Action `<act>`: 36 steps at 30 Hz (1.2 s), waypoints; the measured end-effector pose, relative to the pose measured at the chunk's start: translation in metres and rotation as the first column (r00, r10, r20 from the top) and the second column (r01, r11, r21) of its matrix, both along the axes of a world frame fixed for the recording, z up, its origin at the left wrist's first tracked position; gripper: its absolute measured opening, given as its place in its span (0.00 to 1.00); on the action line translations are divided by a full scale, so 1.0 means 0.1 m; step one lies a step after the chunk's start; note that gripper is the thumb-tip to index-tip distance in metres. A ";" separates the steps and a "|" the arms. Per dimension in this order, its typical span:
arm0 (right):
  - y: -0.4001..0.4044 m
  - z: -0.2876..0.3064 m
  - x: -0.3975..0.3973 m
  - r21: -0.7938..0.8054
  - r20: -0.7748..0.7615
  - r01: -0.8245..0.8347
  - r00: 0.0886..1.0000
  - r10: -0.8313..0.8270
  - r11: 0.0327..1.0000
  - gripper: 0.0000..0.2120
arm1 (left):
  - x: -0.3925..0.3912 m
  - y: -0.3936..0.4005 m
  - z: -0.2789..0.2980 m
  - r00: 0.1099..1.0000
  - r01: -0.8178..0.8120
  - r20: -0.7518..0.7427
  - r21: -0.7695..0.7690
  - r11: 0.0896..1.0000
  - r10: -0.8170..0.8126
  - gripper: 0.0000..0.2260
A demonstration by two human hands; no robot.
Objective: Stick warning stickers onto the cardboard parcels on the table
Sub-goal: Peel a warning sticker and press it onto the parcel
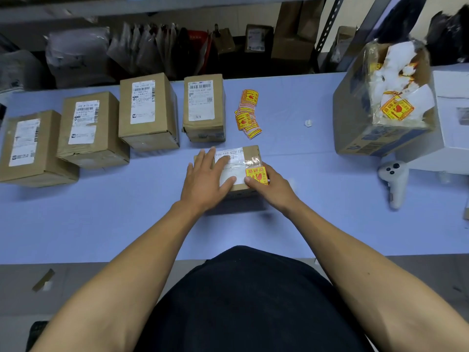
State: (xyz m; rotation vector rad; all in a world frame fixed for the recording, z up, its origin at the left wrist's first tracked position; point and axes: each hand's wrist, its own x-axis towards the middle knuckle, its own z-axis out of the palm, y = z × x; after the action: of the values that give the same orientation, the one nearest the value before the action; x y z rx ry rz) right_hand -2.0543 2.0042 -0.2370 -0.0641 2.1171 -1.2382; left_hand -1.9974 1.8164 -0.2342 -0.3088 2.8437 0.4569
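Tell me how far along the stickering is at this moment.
In hand: the near parcel carries a yellow warning sticker; the left hand lies flat on it, the right hand presses the sticker. Left: four parcels in the row show only shipping labels on top. Loose stickers wait nearby. None looks finished yet.

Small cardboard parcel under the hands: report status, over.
Left hand flat on small cardboard parcel. Right hand presses yellow-and-red warning sticker onto its top. Four brown parcels behind unstickered. Nothing in the way.
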 end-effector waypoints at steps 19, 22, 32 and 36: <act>-0.31 -0.22 -0.30 -0.045 0.168 0.126 0.979 -0.117 0.991 0.21 | -0.06 -0.05 -0.19 0.608 -0.687 0.310 0.666 0.289 0.731 0.27; -0.30 -0.23 -0.31 -0.031 0.168 0.102 0.981 -0.095 0.994 0.23 | -0.06 -0.08 -0.23 0.614 -0.675 0.311 0.683 0.278 0.725 0.25; -0.16 -0.09 -0.31 -0.072 0.136 0.081 0.988 -0.071 0.994 0.20 | -0.01 0.03 -0.05 0.612 -0.644 0.271 0.717 0.268 0.743 0.25; -0.11 0.00 -0.29 -0.103 0.130 0.059 0.990 -0.045 0.993 0.19 | 0.03 0.05 0.03 0.599 -0.643 0.258 0.719 0.264 0.758 0.25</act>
State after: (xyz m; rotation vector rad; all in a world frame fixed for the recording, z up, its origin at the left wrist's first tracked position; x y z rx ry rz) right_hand -2.0830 1.9933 -0.2368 0.0231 1.9535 -1.3495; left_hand -1.9945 1.8218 -0.2310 -1.4203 2.0937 1.8490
